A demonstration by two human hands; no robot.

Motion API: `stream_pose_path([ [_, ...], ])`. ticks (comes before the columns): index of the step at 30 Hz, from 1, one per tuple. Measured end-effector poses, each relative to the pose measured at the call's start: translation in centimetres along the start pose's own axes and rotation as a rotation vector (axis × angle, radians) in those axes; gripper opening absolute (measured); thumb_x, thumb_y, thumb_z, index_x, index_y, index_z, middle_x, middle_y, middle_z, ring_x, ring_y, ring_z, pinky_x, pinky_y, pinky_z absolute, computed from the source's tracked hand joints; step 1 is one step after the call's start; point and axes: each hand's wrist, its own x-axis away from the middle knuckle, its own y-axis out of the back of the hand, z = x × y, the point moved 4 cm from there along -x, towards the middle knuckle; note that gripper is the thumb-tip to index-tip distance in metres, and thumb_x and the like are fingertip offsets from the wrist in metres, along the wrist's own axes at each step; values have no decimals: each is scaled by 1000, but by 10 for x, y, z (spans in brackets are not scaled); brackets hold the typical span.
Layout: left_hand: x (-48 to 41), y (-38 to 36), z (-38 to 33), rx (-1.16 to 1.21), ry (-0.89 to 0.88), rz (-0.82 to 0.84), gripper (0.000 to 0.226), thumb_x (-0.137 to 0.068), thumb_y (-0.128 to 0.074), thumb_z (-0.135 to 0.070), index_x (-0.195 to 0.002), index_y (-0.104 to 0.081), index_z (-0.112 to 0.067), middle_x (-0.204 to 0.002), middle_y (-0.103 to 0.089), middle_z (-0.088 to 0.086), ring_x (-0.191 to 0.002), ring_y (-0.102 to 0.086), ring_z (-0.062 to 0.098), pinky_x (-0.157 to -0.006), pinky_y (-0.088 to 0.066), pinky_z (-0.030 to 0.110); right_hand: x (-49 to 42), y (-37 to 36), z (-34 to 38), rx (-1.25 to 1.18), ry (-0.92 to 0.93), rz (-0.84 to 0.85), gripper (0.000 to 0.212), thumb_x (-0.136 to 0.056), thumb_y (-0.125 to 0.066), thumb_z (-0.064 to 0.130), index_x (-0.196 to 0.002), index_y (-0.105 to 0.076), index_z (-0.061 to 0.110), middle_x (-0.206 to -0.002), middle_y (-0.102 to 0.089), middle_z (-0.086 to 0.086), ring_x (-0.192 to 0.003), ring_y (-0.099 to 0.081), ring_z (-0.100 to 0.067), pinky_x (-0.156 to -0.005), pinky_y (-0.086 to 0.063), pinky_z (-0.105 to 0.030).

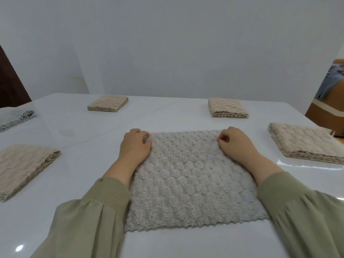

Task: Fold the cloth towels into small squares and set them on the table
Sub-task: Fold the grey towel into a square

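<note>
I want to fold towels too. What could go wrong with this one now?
The left hand and right hand pinch only the far corners of the towel; one could slip and the fold might land crooked. The sleeves lie over its side edges, so they may drag and bunch it.

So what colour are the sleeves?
Olive green sleeves, plain with ribbed cuffs; best seen in the head view.

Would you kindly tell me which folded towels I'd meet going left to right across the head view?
Near-left folded towel, far-left folded towel, far-right folded towel, near-right folded towel.
</note>
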Motion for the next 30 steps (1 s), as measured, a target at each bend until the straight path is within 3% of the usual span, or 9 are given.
stream_pose_path([
  [6, -12, -6, 2, -215, 74, 57, 44, -95, -41, -41, -128, -52, -14, -138, -46, 7, -126, -37, 29, -98, -35, 38, -9, -8, -23, 123, -108, 53, 41, -95, -44, 29, -130, -50, 9, -133, -51, -15, -122, -42, -32, -101, -34, -40],
  [12, -12, -2, -2, -118, 76, 51, 29, -91, -52, -38, -112, -58, -20, -116, -58, 2, -111, -51, 25, -85, -39, 35, -9, -10, -18, 131, -69, 150, 53, -94, -48, 32, -142, -35, 14, -142, -45, -9, -130, -39, -27, -111, -24, -43],
  [16, -7, 2, -6, 103, 87, 8, 3, -88, -55, -19, -91, -53, -18, -87, -58, -1, -88, -56, 24, -74, -41, 33, -7, -8, -14, -77, -30, 117, 52, -89, -56, 16, -139, -40, 16, -137, -48, -9, -123, -46, -26, -102, -33, -32],
  [19, -5, 3, -9, 208, 53, -4, 15, -83, -54, -4, -92, -51, -16, -88, -58, 2, -80, -52, 21, -67, -40, 30, -6, -2, -11, -229, -68, 110, 57, -84, -58, 4, -137, -43, 20, -129, -52, -10, -100, -57, -27, -83, -42, -27],
  [23, -4, 6, -11, 307, 46, -22, 33, -80, -56, 3, -102, -54, -22, -83, -60, 4, -71, -53, 18, -62, -42, 29, -6, 5, -11, -327, -132, 93, 60, -76, -63, -6, -131, -50, 15, -108, -60, -9, -97, -58, -27, -75, -43, -29],
  [25, -5, 7, -10, 329, 48, -51, 19, -80, -57, 0, -89, -57, -17, -73, -57, 0, -66, -50, 17, -59, -39, 27, -7, 5, -14, -361, -137, 117, 48, -73, -62, -8, -115, -62, 16, -99, -68, -13, -85, -63, -21, -69, -48, -28],
  [26, -5, 8, -10, 333, 46, -66, 12, -82, -58, -4, -76, -53, -13, -65, -51, 0, -61, -45, 17, -56, -34, 28, -6, 5, -13, -378, -134, 141, 38, -73, -62, -8, -101, -67, 17, -90, -69, -11, -72, -63, -12, -61, -47, -23],
  [28, -6, 8, -10, 351, 56, -87, 34, -87, -59, -15, -61, -38, -14, -55, -36, -1, -54, -31, 16, -52, -23, 29, -4, 5, -10, -437, -155, 169, 18, -79, -63, 0, -84, -70, 16, -72, -66, -5, -52, -53, -3, -49, -42, -16],
  [30, -6, 9, -10, 368, 68, -110, 39, -90, -58, -21, -59, -34, -16, -53, -34, -2, -53, -30, 17, -51, -21, 29, -3, 7, -9, -509, -179, 127, 14, -86, -65, 19, -83, -70, 7, -68, -59, -4, -56, -48, -9, -52, -38, -21],
])
